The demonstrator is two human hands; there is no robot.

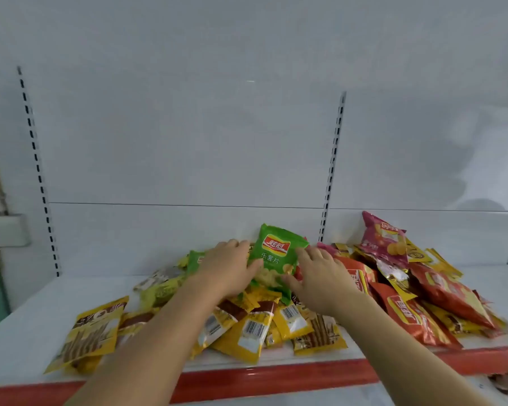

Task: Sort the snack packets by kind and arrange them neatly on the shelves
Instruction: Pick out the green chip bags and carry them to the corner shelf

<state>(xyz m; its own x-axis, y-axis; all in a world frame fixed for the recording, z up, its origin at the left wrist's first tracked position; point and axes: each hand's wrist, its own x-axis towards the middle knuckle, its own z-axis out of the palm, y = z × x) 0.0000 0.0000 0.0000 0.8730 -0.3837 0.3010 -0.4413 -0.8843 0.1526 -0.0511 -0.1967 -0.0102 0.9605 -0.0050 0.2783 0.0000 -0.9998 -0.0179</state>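
Standing upright near the back of a white shelf point(27, 326), a green crisp packet point(277, 253) is flanked by two bare hands amid an unsorted heap of snacks. The left hand point(228, 268) is laid against the packet's left edge, thumb pressed to its front; the right hand point(317, 273) is set against its right edge with fingers spread and only lightly bent. Whether the packet is truly gripped or merely steadied cannot be told.

Yellow packets point(247, 329) with barcodes are strewn across the front of the shelf, just behind its red front edge point(276, 379). Orange-red crisp packets point(416, 312) are piled to the right, and a pink crisp packet point(384, 238) is propped against the back panel above them. A second green packet point(195, 259) is partly visible behind the left wrist.

Sorting appears to be at an early stage, with most kinds mixed together. The step in hand is judged to be the singling out of the green kind. A firm hold on both sides would next be called for, followed by a lift clear of the heap without loose neighbours being dragged along, and placement on a bare stretch of shelf.
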